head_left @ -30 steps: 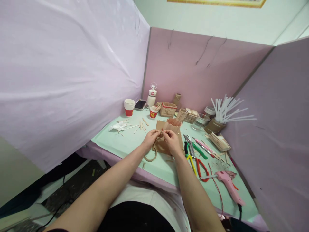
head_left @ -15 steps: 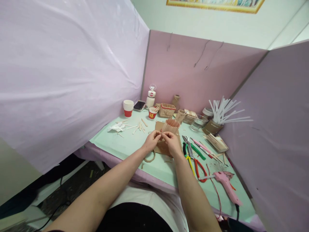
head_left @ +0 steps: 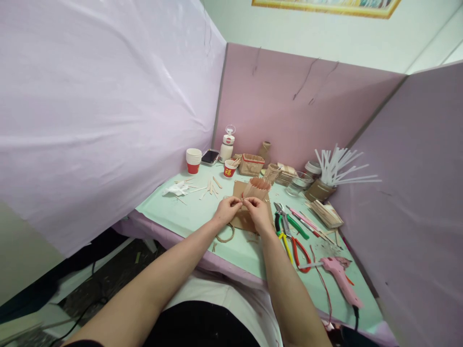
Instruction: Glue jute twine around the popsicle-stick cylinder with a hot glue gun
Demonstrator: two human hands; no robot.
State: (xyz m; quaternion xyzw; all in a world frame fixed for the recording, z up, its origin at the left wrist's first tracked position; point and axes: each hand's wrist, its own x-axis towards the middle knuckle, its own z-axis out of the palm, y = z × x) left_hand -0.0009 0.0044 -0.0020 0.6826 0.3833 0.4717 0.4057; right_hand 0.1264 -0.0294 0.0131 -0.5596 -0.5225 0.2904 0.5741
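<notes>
Hands: left hand (head_left: 228, 209) and right hand (head_left: 255, 210) nearly meet, fingertips pinching a small piece (head_left: 242, 199), unidentifiable | Place: nearside of fluted cup (head_left: 257, 186), above cardboard (head_left: 243, 221); rope loop (head_left: 225, 240) near left | Step, judged: fine two-handed fingertip work | Calls for: steady pinch

Rope (head_left: 227, 241) — left of the pliers (head_left: 287, 230)
</notes>
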